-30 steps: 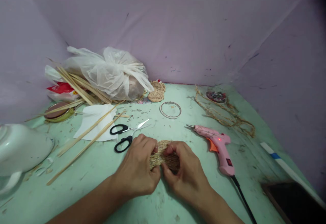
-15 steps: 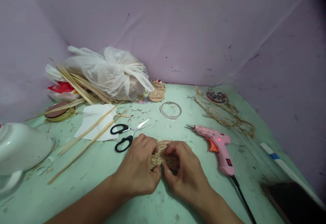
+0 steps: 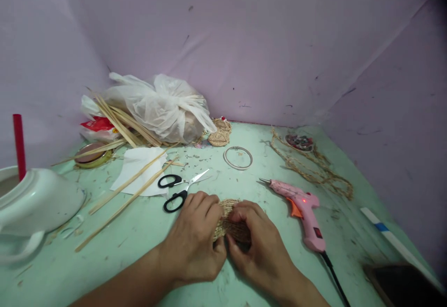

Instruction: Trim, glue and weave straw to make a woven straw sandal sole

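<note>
Between gripping fingers of left hand [image 3: 196, 238] and right hand [image 3: 267, 246]: woven piece [image 3: 225, 214], seemingly formed, remaining work unclear; right of fingers, glue gun [image 3: 307, 214] unheld.

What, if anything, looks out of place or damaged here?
Dark scraps lie scattered on the green tabletop beyond the open scissors, looking untidy. The pink glue gun lies on its side, its red light lit though unheld. The held woven piece shows no obvious damage, though fingers partly hide it.

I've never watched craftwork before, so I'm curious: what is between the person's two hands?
In the head view, a ridged, straw-coloured piece lies between the left hand and the right hand, held by both.
</note>
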Demonstrator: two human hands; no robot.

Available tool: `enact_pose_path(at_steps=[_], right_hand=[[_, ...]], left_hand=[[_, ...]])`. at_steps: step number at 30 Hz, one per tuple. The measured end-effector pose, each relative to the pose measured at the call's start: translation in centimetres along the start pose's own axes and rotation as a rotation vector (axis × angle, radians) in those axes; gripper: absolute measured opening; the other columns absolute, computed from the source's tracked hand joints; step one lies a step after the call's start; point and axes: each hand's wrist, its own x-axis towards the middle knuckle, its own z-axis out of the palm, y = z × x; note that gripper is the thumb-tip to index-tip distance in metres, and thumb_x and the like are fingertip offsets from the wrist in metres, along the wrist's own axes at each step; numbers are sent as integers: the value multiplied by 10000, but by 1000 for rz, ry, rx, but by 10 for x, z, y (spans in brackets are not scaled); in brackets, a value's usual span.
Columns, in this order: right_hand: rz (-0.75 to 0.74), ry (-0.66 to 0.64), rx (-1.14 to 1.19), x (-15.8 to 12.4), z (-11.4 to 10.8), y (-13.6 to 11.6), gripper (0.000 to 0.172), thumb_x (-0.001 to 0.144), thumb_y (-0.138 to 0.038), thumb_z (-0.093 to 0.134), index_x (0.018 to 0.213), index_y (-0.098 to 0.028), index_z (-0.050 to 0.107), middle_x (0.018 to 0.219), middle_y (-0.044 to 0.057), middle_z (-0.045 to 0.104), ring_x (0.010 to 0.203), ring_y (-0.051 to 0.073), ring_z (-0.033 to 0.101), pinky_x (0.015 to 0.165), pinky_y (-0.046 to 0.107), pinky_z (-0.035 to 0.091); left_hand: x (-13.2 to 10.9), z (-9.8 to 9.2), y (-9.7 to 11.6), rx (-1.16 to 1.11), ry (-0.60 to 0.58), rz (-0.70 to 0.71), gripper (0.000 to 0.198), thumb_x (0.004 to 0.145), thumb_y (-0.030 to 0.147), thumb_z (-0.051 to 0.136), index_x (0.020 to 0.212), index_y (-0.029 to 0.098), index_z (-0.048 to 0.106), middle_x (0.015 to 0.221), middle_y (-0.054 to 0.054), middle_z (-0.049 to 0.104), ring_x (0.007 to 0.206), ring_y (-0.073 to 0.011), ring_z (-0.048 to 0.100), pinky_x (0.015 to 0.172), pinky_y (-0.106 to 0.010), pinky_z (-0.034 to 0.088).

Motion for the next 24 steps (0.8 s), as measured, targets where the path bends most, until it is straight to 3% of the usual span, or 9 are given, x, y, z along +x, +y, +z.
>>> enact_pose_path(at_steps=[6,10,14,16,20,24], right_hand=[[-90,14,-44,-1,2,1,327,682,-28,532,941,-205,442,958,69,542,993,207,486,829,330,452],[-209,57,-89,1,0,3,291,675,-33,524,897,-208,453,860,54,569,993,223,506,853,368,454],[-401,156,-203,6,-11,-10,269,674,-54,537,877,-214,463,856,49,591,973,233,529,925,456,401],[-419,149,-185,6,-17,-26,266,670,-73,547,882,-210,464,889,64,586,945,227,538,872,429,443],[-289,94,-85,-18,-19,-70,314,648,-83,563,927,-192,470,910,76,570,875,208,538,736,337,493],[-213,-10,-43,-64,-4,-98,348,654,-48,541,952,-205,452,914,58,572,885,202,522,765,335,479]], left_hand=[[-2,-2,4,60,-3,33,261,617,129,525,878,115,517,977,-147,546,941,-287,453,836,-471,386],[0,-7,10,181,23,85,231,647,144,521,872,96,544,1000,-175,552,954,-314,461,821,-487,391],[3,-28,22,294,63,165,197,666,151,514,850,94,554,994,-187,561,993,-338,463,834,-492,393],[-1,-44,32,290,73,159,216,662,155,519,868,96,548,976,-171,571,990,-325,474,845,-483,397],[-31,-72,56,205,46,105,212,649,146,529,859,119,528,911,-126,585,935,-283,498,825,-454,427],[-85,-72,73,144,36,119,308,641,126,535,947,128,507,1001,-127,573,972,-282,475,857,-460,416]])
